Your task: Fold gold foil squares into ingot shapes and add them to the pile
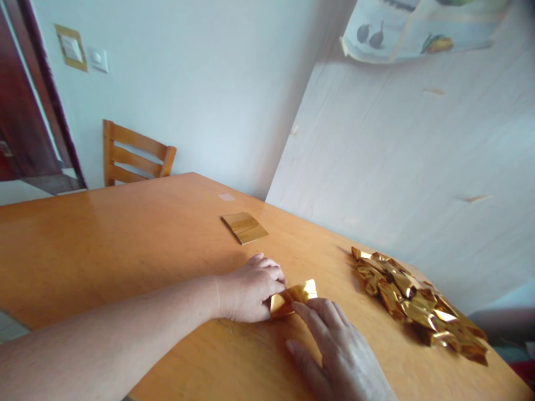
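A small folded piece of gold foil paper is at the wooden table's surface between my two hands. My left hand has its fingers curled over the left end of this paper and grips it; the fingertips are partly hidden. From the lower right, my right hand reaches in with its fingers stretched out. Its index fingertip touches the near side of the paper, while the thumb is spread away, over the table. Beyond my left hand lies a flat square stack of gold paper.
A heap of folded gold foil pieces lies along the table's right edge, by the wall. A small pale patch is near the far corner. Behind the table stands a wooden chair. A fruit poster hangs at upper right.
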Demonstrator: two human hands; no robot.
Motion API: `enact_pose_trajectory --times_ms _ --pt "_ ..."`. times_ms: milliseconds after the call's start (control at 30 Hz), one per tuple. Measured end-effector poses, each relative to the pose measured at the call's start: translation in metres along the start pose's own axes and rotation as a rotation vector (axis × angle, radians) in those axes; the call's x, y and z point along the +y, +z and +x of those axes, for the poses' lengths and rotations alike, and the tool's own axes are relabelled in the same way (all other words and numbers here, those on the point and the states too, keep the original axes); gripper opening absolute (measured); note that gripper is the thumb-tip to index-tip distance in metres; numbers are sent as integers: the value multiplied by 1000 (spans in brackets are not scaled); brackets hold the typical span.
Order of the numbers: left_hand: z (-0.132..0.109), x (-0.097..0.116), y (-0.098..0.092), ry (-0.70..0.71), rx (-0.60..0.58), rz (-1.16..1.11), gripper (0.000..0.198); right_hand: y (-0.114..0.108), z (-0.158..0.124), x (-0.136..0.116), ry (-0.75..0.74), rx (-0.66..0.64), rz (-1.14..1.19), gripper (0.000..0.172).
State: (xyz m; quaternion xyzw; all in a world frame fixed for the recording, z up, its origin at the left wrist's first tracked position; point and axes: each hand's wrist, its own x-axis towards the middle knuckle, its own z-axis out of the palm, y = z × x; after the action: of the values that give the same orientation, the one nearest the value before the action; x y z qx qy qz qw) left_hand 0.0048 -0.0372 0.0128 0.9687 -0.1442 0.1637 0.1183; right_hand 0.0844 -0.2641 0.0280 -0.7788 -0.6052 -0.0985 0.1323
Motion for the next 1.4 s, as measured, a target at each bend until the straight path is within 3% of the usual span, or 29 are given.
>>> enact_pose_trajectory --times_ms 167,400,900,1100,1400 --pt "0 0 0 10 18 -25 25 -2 -1 -1 -58 41 -62 48" --pt "-1 0 1 13 13 -29 13 -4 2 -4 -111 -40 -106 43" --pt "-2 1 0 -17 30 -60 32 5 -5 5 -133 -18 -128 39" --pt "-2 1 1 -29 17 -70 29 -3 -1 -3 -66 -99 -159 32" --pt "0 1 -6 -36 -53 -139 25 7 -6 -2 -39 -122 -72 37"
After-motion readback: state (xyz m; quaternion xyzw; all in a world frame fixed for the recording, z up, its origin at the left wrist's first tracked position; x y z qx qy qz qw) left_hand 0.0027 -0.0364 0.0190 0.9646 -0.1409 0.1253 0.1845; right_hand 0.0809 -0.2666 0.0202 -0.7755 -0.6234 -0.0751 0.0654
